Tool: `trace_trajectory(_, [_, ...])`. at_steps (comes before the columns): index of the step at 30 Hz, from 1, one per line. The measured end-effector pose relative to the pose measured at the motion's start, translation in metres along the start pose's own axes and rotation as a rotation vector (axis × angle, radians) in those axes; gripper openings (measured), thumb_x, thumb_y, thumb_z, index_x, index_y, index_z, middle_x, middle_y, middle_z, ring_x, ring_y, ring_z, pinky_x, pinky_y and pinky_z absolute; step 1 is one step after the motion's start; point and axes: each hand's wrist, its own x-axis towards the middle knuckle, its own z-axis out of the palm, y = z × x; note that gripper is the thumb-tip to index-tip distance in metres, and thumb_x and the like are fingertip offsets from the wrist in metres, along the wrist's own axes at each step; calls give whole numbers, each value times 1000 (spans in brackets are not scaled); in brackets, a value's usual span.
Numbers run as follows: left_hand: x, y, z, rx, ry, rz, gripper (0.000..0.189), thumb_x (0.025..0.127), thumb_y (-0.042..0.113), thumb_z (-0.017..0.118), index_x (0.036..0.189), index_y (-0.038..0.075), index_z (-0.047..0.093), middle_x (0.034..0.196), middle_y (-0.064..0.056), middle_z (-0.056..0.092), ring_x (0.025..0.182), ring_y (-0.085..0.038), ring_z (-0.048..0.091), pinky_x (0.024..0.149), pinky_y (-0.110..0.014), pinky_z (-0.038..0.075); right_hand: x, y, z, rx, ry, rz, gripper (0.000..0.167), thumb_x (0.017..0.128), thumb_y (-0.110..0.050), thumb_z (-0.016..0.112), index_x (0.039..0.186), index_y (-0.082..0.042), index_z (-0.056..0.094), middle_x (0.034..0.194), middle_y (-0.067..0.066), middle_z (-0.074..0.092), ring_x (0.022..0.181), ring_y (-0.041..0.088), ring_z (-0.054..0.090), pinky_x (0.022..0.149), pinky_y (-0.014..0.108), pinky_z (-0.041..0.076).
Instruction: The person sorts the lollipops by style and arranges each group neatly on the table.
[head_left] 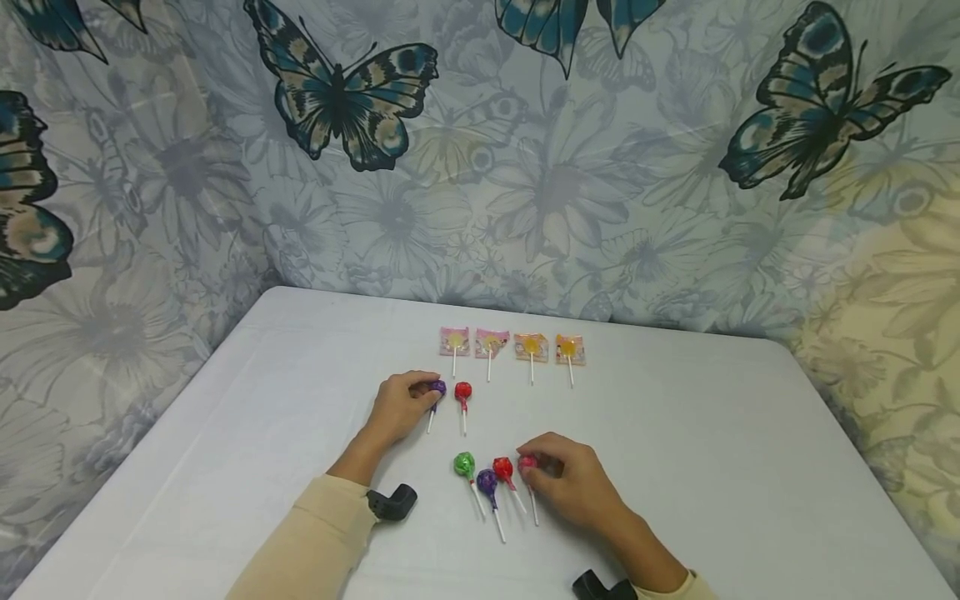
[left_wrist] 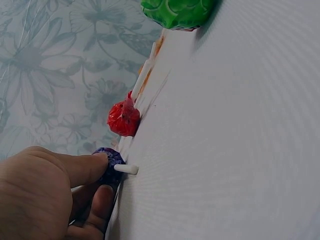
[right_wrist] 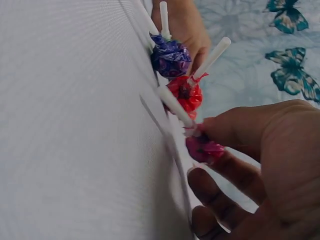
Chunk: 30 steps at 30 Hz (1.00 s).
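Observation:
My left hand (head_left: 402, 407) pinches a purple-wrapped lollipop (left_wrist: 112, 163) by its round head, beside a red lollipop (head_left: 463, 390) that lies to its right. Nearer the front, my right hand (head_left: 573, 477) holds a pink lollipop (right_wrist: 204, 150) between thumb and fingers, its white stick pointing toward me. To the left of that hand lie a red lollipop (head_left: 503, 468), a purple lollipop (head_left: 487, 481) and a green lollipop (head_left: 464, 465), close together with sticks toward the front. In the left wrist view, the green lollipop shows only in part at the top.
Several flat lollipops in clear printed wrappers form a row at the back: two pale yellow ones in pink wrappers (head_left: 454, 342) and two orange ones (head_left: 570, 349). All lie on a white table (head_left: 675, 400). Butterfly-patterned cloth (head_left: 555, 183) rises behind it.

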Motion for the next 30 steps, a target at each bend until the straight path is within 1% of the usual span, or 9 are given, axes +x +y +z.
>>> trace_trajectory(4, [0, 0, 0, -1, -3, -7, 25, 85, 4, 73, 111, 4, 72, 82, -2, 62, 73, -15, 54, 66, -31, 48, 1, -5, -2, -2, 54, 14, 25, 78, -1, 78, 97, -16, 75, 89, -18, 64, 78, 10, 56, 67, 27, 49])
trace_trajectory(6, [0, 0, 0, -3, -1, -7, 25, 85, 4, 73, 110, 4, 72, 82, -2, 62, 73, -15, 54, 66, -31, 48, 2, -6, -4, 3, 73, 3, 25, 77, 1, 78, 98, -14, 74, 91, -17, 65, 78, 9, 57, 67, 28, 50])
trace_trajectory(10, [0, 0, 1, -4, 1, -2, 25, 85, 4, 73, 110, 4, 72, 82, -2, 62, 74, -16, 55, 66, -31, 48, 3, -9, -8, 49, 99, -58, 27, 77, 3, 78, 100, -10, 74, 93, -15, 65, 79, 8, 58, 67, 31, 52])
trace_trajectory(13, [0, 0, 0, -7, 1, -3, 25, 85, 4, 73, 111, 3, 72, 83, -2, 62, 75, -16, 55, 67, -32, 48, 4, -9, -10, 88, 110, -119, 27, 77, 4, 77, 101, -8, 73, 94, -13, 66, 79, 9, 59, 66, 33, 53])
trace_trajectory(16, [-1, 1, 0, -9, -2, -5, 26, 85, 4, 73, 111, 3, 71, 83, -2, 63, 75, -16, 55, 67, -32, 48, 4, -10, -12, 106, 117, -152, 28, 77, 4, 77, 102, -8, 72, 95, -11, 67, 81, 10, 61, 66, 31, 53])
trace_trajectory(22, [-1, 1, -1, -16, -3, 8, 26, 85, 3, 72, 111, 2, 71, 83, -2, 62, 74, -16, 55, 66, -31, 48, 5, -16, -18, 131, 144, -154, 32, 77, 5, 77, 103, -12, 72, 96, -11, 66, 83, 10, 61, 68, 29, 54])
trace_trajectory(26, [-1, 0, 0, -17, -1, 9, 26, 85, 3, 73, 111, 2, 71, 82, -2, 62, 74, -15, 54, 65, -30, 47, 8, -22, -23, 148, 162, -186, 32, 77, 7, 76, 103, -11, 71, 98, -10, 65, 83, 12, 61, 68, 29, 54])
trace_trajectory(30, [-1, 0, 0, -16, -5, 8, 25, 86, 3, 72, 111, 2, 71, 83, -1, 62, 74, -15, 54, 65, -30, 47, 12, -27, -27, 158, 171, -201, 30, 79, 5, 76, 104, -10, 72, 98, -10, 65, 85, 12, 61, 70, 30, 54])
